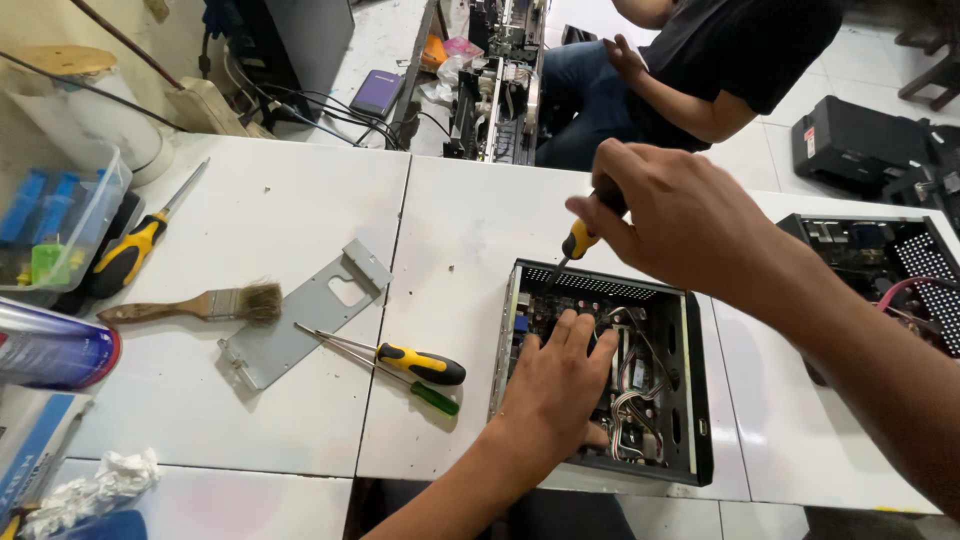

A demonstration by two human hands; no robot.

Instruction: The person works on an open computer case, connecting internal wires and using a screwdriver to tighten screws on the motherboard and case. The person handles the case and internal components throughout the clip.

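Black, open-topped computer case (700, 400) sits on the white table (450, 230). Left hand (555, 385) lies flat inside it, fingers spread over the board, gripping nothing. Right hand (675, 215) is clenched around a yellow-and-black screwdriver (578, 240), tip angled down at the case's rear edge. Two spare screwdrivers (410, 365) lie just left of the case.

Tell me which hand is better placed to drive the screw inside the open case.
Right, probably. The right hand grips the yellow-handled screwdriver, tip down at the black open case rear edge. The left hand lies flat inside, bracing.
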